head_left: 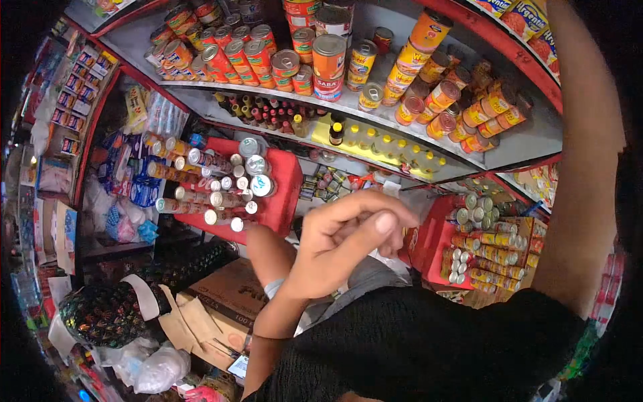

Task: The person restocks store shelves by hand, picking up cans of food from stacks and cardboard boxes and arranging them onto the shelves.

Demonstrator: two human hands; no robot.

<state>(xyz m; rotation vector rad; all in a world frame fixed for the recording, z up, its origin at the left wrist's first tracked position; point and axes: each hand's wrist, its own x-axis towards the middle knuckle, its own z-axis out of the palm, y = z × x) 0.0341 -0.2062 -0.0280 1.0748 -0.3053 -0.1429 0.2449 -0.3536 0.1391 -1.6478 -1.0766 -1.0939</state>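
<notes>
My left hand (351, 241) is raised in the middle of the view, its fingers curled in and the thumb laid across beside them. Nothing shows between the fingers. Behind it lie the floor-level goods and two red stands. My right arm (589, 161) stretches up along the right side, and its hand is beyond the top edge. Closest to where that arm leaves the view are yellow-and-red Argentina packs (526, 20) on the upper shelf. Below them, orange and yellow cans (442, 97) stand in stacks, some tilted.
A large Saba can (328, 63) stands on the white shelf among smaller red cans (258, 53). Sauce bottles (368, 139) line the lower shelf. Cans also cover the left red stand (284, 181) and right red stand (429, 231). A cardboard box (231, 288) sits lower left.
</notes>
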